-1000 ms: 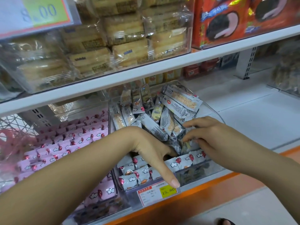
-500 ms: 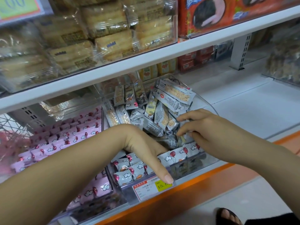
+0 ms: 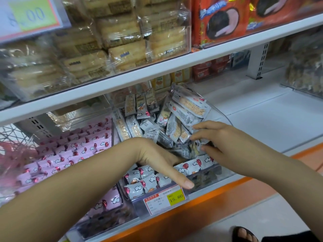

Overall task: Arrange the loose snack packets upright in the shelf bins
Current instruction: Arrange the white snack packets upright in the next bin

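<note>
One bin [image 3: 205, 179]; left hand [image 3: 157, 159] inside, right hand [image 3: 223, 142] pinching packets [image 3: 176, 128]

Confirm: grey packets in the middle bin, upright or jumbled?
Jumbled. The grey packets lie heaped at mixed angles; only a few at the back stand upright.

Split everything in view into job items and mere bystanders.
Job: left hand, right hand, loose silver packets, white balloon packets, clear bin.
Bystanders: pink packets, biscuit packs, red boxes, price label.
</note>
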The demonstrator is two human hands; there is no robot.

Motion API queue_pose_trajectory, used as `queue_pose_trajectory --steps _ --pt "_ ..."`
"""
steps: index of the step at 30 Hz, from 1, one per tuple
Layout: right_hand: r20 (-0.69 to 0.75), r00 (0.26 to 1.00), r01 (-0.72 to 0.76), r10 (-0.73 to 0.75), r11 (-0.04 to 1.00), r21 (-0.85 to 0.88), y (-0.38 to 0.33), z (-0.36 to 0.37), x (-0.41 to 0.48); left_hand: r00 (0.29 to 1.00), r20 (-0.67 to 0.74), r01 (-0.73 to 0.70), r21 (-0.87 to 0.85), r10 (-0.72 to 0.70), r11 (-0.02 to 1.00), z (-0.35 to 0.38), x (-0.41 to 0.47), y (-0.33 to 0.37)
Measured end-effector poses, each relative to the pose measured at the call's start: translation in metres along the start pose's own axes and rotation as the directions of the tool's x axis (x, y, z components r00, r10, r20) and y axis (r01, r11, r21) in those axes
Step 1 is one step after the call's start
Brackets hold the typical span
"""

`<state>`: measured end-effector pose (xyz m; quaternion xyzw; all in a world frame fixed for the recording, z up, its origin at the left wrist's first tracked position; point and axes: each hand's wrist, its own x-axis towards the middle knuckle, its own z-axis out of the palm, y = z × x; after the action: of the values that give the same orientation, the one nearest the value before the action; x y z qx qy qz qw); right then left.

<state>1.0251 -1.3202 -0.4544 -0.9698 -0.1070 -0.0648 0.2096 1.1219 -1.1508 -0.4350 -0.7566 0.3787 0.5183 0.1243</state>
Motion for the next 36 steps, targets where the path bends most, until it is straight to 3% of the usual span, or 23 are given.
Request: queue_pose_trajectory --steps 3,12,16,19,25,28,33,36 --pt "-0.012 1.000 -0.006 0.007 1.000 0.023 0.001 -0.001 0.001 0.996 -0.011 -0.090 -0.049 0.089 0.995 0.002 0.000 0.000" --pt "-0.096 0.994 0.051 -0.049 0.999 0.016 0.003 -0.009 -0.001 0.992 -0.120 -0.060 -0.161 0.040 0.985 -0.002 -0.006 0.001" --pt "-0.165 0.981 0.108 -0.099 0.993 0.046 0.007 -0.009 -0.001 0.984 -0.175 -0.084 -0.286 0.034 0.954 0.000 -0.012 -0.001" --pt "-0.193 0.971 0.157 -0.141 0.985 0.066 0.006 -0.007 0.000 0.955 -0.294 -0.127 -0.333 0.025 0.934 0.002 -0.017 -0.004" --pt "-0.211 0.957 0.223 -0.197 0.969 0.106 0.002 -0.005 0.001 0.822 -0.569 -0.182 -0.313 -0.031 0.932 0.013 -0.026 -0.011" --pt "-0.231 0.951 0.245 -0.208 0.959 0.144 -0.002 -0.005 0.001 0.729 -0.681 -0.136 -0.246 -0.071 0.960 0.018 -0.032 -0.012" --pt "-0.224 0.950 0.272 -0.218 0.931 0.245 -0.011 -0.003 0.003 0.617 -0.762 -0.080 -0.306 -0.194 0.949 0.025 -0.040 -0.023" --pt "-0.221 0.945 0.291 -0.239 0.925 0.245 -0.015 0.001 0.007 0.566 -0.800 0.021 -0.224 -0.196 0.974 0.030 -0.046 -0.028"
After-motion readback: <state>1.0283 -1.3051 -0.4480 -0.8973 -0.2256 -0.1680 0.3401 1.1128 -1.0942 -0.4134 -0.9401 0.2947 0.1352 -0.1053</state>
